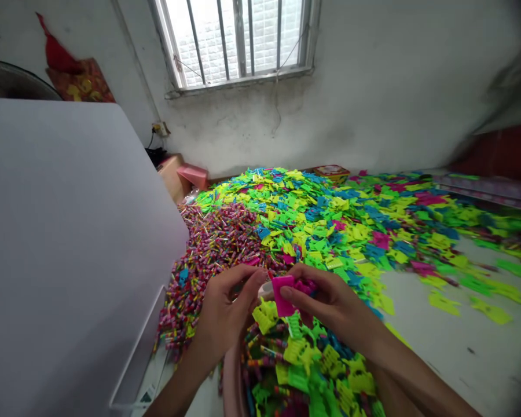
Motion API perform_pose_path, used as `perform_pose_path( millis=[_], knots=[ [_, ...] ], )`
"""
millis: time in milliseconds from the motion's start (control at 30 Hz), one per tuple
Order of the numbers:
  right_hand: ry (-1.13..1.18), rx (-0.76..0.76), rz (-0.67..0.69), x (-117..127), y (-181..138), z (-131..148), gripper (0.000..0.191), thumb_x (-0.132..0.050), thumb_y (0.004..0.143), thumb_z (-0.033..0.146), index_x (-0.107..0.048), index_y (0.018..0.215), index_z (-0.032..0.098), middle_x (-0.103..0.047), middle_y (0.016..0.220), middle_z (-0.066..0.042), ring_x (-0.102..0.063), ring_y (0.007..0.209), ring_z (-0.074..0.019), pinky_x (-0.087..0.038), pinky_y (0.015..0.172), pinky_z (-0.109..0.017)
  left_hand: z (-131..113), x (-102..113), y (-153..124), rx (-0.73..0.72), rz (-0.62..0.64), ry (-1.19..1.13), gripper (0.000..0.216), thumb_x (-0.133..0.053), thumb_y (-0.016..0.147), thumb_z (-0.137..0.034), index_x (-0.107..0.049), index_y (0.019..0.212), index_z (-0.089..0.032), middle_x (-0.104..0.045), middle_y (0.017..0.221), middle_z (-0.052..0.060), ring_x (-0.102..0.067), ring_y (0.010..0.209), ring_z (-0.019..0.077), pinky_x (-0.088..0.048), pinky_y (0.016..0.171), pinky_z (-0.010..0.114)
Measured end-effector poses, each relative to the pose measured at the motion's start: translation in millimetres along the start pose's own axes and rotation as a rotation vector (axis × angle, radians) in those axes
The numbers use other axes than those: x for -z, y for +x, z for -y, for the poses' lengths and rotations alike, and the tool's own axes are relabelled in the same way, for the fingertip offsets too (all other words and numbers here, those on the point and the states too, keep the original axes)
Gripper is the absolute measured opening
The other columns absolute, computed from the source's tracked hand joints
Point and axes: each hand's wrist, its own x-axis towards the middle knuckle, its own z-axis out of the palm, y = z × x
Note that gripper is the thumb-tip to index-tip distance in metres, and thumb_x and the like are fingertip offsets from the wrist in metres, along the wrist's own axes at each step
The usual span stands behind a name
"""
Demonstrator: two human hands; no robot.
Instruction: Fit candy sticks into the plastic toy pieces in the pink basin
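Note:
My right hand (330, 295) grips a flat magenta plastic piece (282, 295), with the thumb pressed on its face and more magenta plastic showing behind the fingers. Just left of it, my left hand (232, 304) is closed in a pinch. Whatever sits between its fingertips is too small and blurred to name. Both hands are over a pale pink tub (232, 376). Inside the tub lie yellow, green and blue plastic pieces (301, 353) mixed with small striped multicoloured sticks.
A heap of striped sticks (226, 231) lies beyond my left hand. Behind and right, a large pile of bright flat plastic pieces (312, 214) spreads over the white surface (421, 324). A tall white panel (69, 243) stands at left. A barred window (243, 40) is in the far wall.

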Motion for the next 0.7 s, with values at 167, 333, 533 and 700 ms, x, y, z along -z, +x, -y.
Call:
perform_pose_path(
  millis=[167, 333, 533, 700],
  knots=[
    [0.018, 0.003, 0.006, -4.2, -0.2, 2.6, 0.030, -0.069, 0.089, 0.050, -0.067, 0.087, 0.020, -0.059, 0.065, 0.004, -0.053, 0.052, -0.0097, -0.041, 0.046, -0.019, 1.4, 7.3, -0.2, -0.165, 0.022, 0.128, 0.023, -0.062, 0.097, -0.037, -0.078, 0.091, -0.021, -0.076, 0.089, 0.003, -0.068, 0.081, 0.0163, -0.050, 0.074, 0.025],
    [0.056, -0.007, 0.007, -4.8, 5.6, -3.6, 0.031, -0.072, 0.086, 0.051, -0.066, 0.090, 0.020, -0.059, 0.067, 0.004, -0.053, 0.049, -0.0096, -0.042, 0.046, -0.020, 5.7, 9.9, 1.2, -0.212, 0.021, 0.179, 0.020, -0.060, 0.099, -0.032, -0.078, 0.100, -0.021, -0.077, 0.098, 0.004, -0.070, 0.087, 0.0170, -0.052, 0.079, 0.026],
    [-0.033, 0.025, 0.009, -4.0, 12.9, -12.0, 0.032, -0.068, 0.089, 0.053, -0.072, 0.097, 0.022, -0.065, 0.068, 0.002, -0.058, 0.053, -0.0125, -0.045, 0.051, -0.024, 16.0, 7.6, -1.5, -0.231, 0.026, 0.312, 0.015, -0.067, 0.094, -0.030, -0.071, 0.106, -0.022, -0.075, 0.091, 0.001, -0.068, 0.078, 0.0139, -0.053, 0.073, 0.023],
    [-0.009, -0.038, -0.002, -3.3, 16.2, -25.0, 0.047, -0.060, 0.089, 0.066, -0.073, 0.099, 0.022, -0.070, 0.082, -0.003, -0.066, 0.076, -0.0199, -0.051, 0.068, -0.029, 22.5, 3.9, -7.0, -0.521, -0.037, 0.494, 0.011, -0.068, 0.092, -0.019, -0.066, 0.103, -0.019, -0.073, 0.084, 0.000, -0.067, 0.070, 0.0116, -0.053, 0.066, 0.021]
  ],
)
